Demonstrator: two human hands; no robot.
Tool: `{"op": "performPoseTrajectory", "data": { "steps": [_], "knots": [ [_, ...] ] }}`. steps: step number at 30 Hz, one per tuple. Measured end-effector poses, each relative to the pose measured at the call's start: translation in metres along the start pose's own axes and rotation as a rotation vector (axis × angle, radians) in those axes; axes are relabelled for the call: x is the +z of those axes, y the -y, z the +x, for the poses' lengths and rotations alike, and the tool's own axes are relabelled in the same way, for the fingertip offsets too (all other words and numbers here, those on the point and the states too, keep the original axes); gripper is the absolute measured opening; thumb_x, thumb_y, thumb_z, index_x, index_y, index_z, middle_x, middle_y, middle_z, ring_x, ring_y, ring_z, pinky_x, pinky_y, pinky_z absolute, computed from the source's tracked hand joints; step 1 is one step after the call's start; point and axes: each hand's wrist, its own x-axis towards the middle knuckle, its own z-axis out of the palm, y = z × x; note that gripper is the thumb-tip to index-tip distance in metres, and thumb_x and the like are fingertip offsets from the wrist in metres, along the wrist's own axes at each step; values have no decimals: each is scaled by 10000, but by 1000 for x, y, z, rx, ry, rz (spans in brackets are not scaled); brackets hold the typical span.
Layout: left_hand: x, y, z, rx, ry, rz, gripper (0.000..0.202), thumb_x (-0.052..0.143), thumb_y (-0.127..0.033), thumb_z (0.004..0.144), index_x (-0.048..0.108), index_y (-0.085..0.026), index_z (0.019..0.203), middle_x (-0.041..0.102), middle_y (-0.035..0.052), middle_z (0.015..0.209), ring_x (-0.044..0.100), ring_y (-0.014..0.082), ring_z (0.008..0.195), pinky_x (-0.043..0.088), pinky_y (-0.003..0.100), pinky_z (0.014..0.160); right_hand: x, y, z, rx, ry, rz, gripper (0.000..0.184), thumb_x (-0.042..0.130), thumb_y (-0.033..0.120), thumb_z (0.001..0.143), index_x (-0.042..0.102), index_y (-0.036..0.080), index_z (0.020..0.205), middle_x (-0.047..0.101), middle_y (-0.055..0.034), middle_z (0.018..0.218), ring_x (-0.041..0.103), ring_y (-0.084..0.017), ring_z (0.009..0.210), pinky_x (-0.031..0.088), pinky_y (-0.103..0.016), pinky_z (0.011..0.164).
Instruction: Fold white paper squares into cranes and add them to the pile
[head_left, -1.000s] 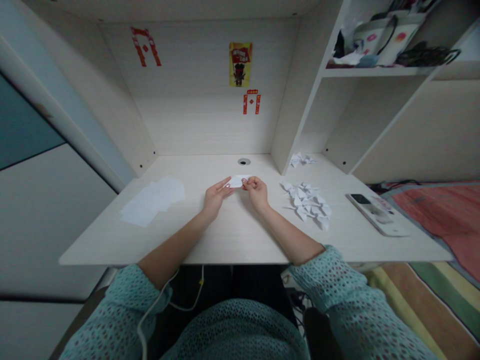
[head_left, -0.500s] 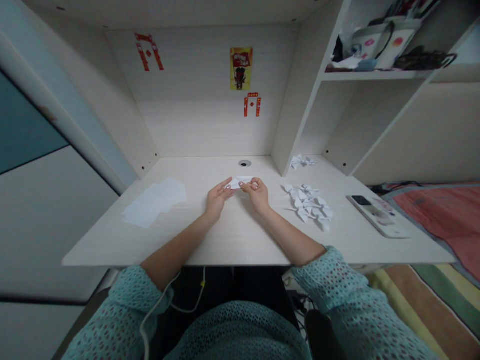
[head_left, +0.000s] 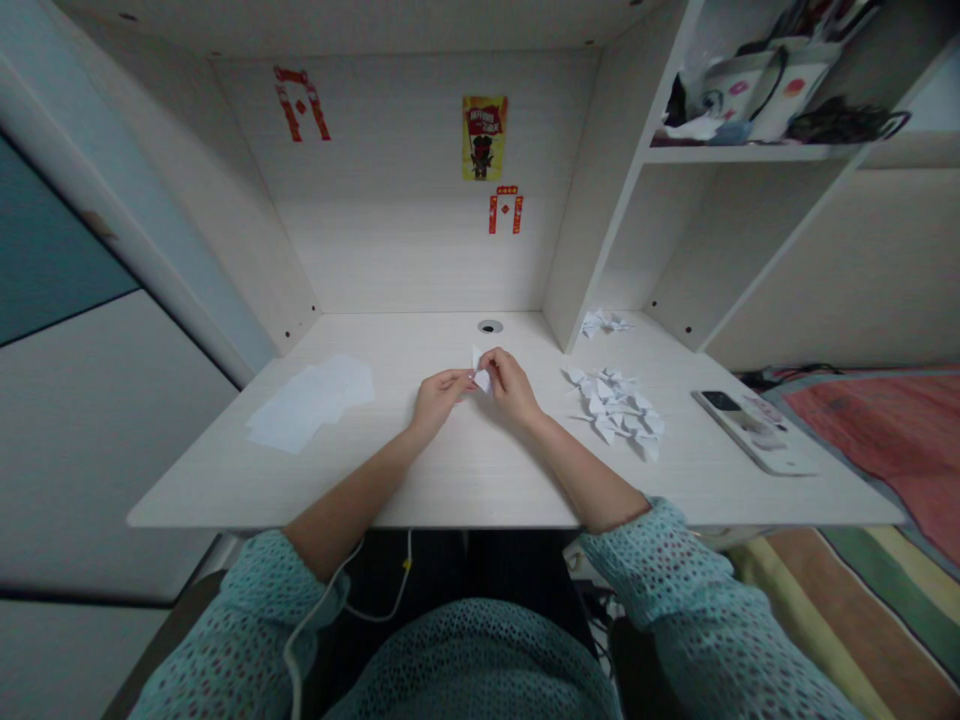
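A small folded piece of white paper (head_left: 482, 381) is held just above the middle of the desk, standing upright between my fingers. My left hand (head_left: 439, 398) pinches its left side with thumb and fingertips. From the right, my right hand (head_left: 511, 386) grips the same piece, fingers curled over it and hiding part of its folds. To the right lies a heap of folded white paper pieces (head_left: 616, 408), pointed in shape. Over on the left, flat sheets of white paper (head_left: 311, 400) are spread in an overlapping stack.
A smartphone (head_left: 752, 432) lies at the right of the desk (head_left: 465, 490). More folded paper (head_left: 604, 322) sits behind the divider panel (head_left: 592, 210). A white cable (head_left: 294, 650) hangs by my left sleeve. A shelf (head_left: 750, 153) at upper right holds bags.
The paper was held lengthwise between both hands; now it is turned upright and looks narrower. My hands have come closer together, with the right fingers curled over it.
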Motion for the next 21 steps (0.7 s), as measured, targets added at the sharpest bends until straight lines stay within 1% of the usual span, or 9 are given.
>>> {"op": "performPoseTrajectory", "data": {
  "steps": [2,3,6,9,12,17,19,21],
  "knots": [
    [1,1,1,-37,4,-16,316,692,-421,669,681,-151,832,699,70,767,638,174,720,427,243,610,-1,3,0,-49,98,-68,110,426,160,782,518,213,811,558,-46,798,493,-199,810,374,-313,767],
    [1,2,2,-56,2,-31,318,712,-409,649,676,-148,827,698,71,760,638,171,703,418,241,598,-1,4,-1,-46,110,-71,110,428,159,784,514,214,825,558,-45,803,492,-197,801,375,-312,759],
    [-1,4,5,-93,-36,-84,341,740,-396,614,663,-148,836,702,80,791,644,172,703,403,236,578,2,5,-3,40,31,17,126,416,223,834,509,223,919,570,-37,849,508,-176,765,391,-296,728],
    [-4,7,8,-103,-102,-136,353,733,-416,617,647,-151,834,699,83,806,650,176,738,417,239,603,7,5,-5,108,-40,156,184,502,321,820,522,234,981,595,-22,889,534,-152,735,410,-272,680],
    [-6,8,9,-105,-148,-183,365,728,-423,624,626,-152,846,697,81,833,653,178,786,439,250,659,11,2,-5,136,-62,223,227,603,365,755,597,223,932,637,-25,893,561,-151,748,420,-268,673],
    [-6,8,8,-36,-83,-151,331,709,-422,655,614,-161,835,696,75,868,652,187,839,442,249,687,12,-2,-3,270,-124,344,227,656,393,700,697,207,823,700,-50,877,614,-183,793,453,-315,746],
    [-5,7,7,-12,-76,-126,357,702,-422,665,616,-163,896,699,81,872,650,194,842,446,258,693,11,-2,-2,292,-132,391,248,688,397,666,711,212,830,706,-54,891,625,-197,829,462,-334,781],
    [-3,5,6,10,-94,-133,470,701,-397,675,581,-160,1064,701,83,873,649,190,832,454,270,716,9,0,-2,286,-116,417,283,721,393,630,718,217,851,707,-56,910,628,-203,855,467,-342,800]
  ]
}}
